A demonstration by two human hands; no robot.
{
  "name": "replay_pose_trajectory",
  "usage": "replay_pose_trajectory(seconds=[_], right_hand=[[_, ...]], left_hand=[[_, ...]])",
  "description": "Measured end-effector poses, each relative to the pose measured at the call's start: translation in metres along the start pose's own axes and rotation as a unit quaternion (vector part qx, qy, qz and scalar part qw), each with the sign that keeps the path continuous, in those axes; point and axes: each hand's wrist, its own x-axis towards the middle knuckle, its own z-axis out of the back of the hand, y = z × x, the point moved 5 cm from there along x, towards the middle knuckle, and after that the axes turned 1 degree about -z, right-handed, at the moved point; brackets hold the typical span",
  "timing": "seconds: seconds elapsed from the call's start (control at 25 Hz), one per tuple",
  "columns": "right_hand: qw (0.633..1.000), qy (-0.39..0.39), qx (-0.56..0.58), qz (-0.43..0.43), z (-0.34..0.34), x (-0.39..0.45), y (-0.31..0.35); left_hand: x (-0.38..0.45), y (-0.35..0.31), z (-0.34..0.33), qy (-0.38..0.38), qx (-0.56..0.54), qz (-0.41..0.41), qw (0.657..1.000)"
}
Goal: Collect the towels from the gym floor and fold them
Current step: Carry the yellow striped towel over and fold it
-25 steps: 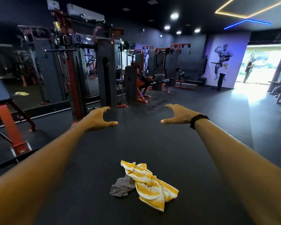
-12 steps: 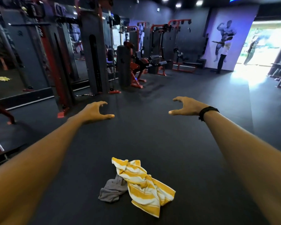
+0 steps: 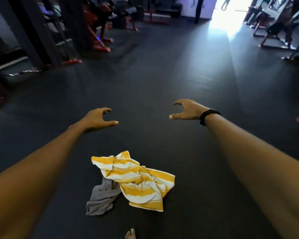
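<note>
Yellow striped towel (image 3: 136,180) crumpled on the gym floor (image 3: 162,83), overlapping a grey towel (image 3: 100,199) at its near-left. Left hand (image 3: 97,118) and right hand (image 3: 188,110) both outstretched above, fingers loosely spread, holding nothing.

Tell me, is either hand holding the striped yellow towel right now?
No, the left hand and right hand hang empty in the air, while the yellow towel lies crumpled on the floor.

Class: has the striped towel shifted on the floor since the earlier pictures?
No. The striped towel still overlaps the grey towel the same way; only the camera has tilted down.
</note>
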Motion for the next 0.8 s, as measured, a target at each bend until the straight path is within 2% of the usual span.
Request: replay_pose_trajectory(seconds=[0.16,0.36,0.56,0.8], right_hand=[[0.997,0.052,0.005,-0.056,-0.091,0.092,-0.043],[0.987,0.129,-0.001,-0.096,-0.254,0.175,-0.108],[0.970,0.200,0.017,-0.138,-0.450,0.218,-0.196],[0.945,0.257,-0.002,-0.204,-0.666,0.213,-0.306]], left_hand=[[0.109,0.034,-0.091,0.077,-0.003,-0.009,0.997],[0.196,0.102,-0.232,0.132,-0.013,-0.009,0.991],[0.235,0.202,-0.402,0.185,-0.021,0.031,0.982],[0.241,0.311,-0.591,0.260,-0.018,0.075,0.963]])
